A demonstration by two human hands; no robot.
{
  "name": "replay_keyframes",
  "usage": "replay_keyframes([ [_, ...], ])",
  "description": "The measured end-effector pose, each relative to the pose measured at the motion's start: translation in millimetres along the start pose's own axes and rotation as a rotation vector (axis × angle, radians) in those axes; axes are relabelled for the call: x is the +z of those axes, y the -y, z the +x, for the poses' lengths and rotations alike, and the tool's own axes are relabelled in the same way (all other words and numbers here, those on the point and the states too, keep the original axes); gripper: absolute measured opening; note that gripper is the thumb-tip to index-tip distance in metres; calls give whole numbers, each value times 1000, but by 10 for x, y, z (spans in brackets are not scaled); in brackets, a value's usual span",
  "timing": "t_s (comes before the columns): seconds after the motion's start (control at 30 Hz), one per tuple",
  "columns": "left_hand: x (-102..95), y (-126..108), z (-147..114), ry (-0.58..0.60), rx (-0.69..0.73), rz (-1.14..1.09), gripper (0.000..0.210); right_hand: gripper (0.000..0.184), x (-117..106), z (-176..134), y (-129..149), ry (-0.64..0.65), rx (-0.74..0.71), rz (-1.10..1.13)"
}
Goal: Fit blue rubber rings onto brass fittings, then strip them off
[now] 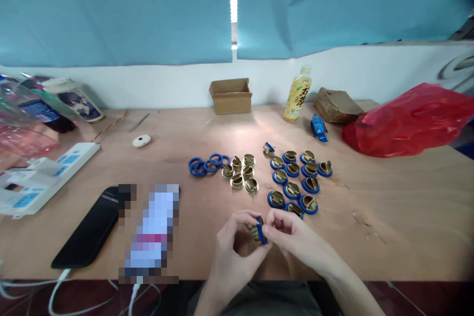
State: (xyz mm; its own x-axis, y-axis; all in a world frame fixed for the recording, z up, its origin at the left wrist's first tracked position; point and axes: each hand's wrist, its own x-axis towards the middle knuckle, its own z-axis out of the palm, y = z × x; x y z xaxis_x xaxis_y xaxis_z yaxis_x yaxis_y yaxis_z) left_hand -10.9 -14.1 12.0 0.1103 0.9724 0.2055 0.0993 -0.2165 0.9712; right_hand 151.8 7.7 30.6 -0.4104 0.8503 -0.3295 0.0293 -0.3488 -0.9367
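Near the table's front edge, my left hand [233, 244] grips a brass fitting with a blue ring [261, 231] between thumb and fingers. The fingers of my right hand [292, 234] are closed against the ring's right side. Beyond my hands lies a group of brass fittings with blue rings [292, 189] around their bases. To the left, several bare brass fittings [237, 180] stand close together. Several loose blue rings [198, 167] overlap beside them. One ringed fitting [268, 148] rests tilted at the group's far side.
Two phones, one dark [91, 227] and one lit [151, 232], lie at left near a white power strip [55, 177]. Along the back stand a cardboard box [232, 101], a yellow drink bottle [298, 94] and a brown package [336, 105]. A red plastic bag [407, 121] lies right.
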Motion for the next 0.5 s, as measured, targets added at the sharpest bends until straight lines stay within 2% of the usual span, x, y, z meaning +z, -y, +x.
replay_keyframes([
  [0.37,-26,15,-1,23,42,10,24,35,-8,-2,-20,-38,-125,31],
  [0.5,-27,2,14,-16,71,0,26,32,30,-19,17,-108,-270,-75],
])
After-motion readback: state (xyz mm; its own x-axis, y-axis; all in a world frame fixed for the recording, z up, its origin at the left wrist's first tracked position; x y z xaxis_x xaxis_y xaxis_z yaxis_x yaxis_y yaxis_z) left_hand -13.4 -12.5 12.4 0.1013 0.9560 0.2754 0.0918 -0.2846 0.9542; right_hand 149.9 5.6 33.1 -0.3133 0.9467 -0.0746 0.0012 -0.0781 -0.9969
